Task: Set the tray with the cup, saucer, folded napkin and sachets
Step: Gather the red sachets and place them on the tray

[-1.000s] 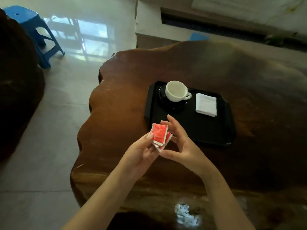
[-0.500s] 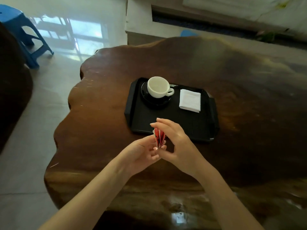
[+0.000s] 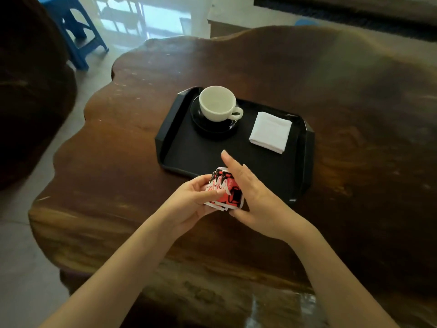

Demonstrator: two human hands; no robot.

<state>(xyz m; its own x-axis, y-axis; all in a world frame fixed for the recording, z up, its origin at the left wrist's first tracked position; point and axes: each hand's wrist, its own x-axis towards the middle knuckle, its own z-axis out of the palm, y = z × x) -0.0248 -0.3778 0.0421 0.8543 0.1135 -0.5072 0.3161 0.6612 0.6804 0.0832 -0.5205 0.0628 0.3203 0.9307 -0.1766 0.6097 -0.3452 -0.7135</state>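
A black tray (image 3: 179, 147) lies on the dark wooden table (image 3: 354, 114). On its far left a white cup (image 3: 217, 104) stands on a black saucer (image 3: 214, 129). A folded white napkin (image 3: 270, 132) lies on its far right. Just before the tray's near edge, my left hand (image 3: 196, 200) grips a small stack of red, black and white sachets (image 3: 227, 191), thumb across their face. My right hand (image 3: 255, 197) cups the stack's right side, thumb under it and fingers stretched over the tray's near rim.
A blue plastic stool (image 3: 75, 27) stands on the pale floor beyond the table's far left corner. A dark rounded piece of furniture (image 3: 30, 102) fills the left edge. The table's wavy edge (image 3: 71, 147) runs close on the left.
The sachets have turned from edge-on to showing their printed faces and sit fanned between both hands. My view has dropped and moved closer to the tray.
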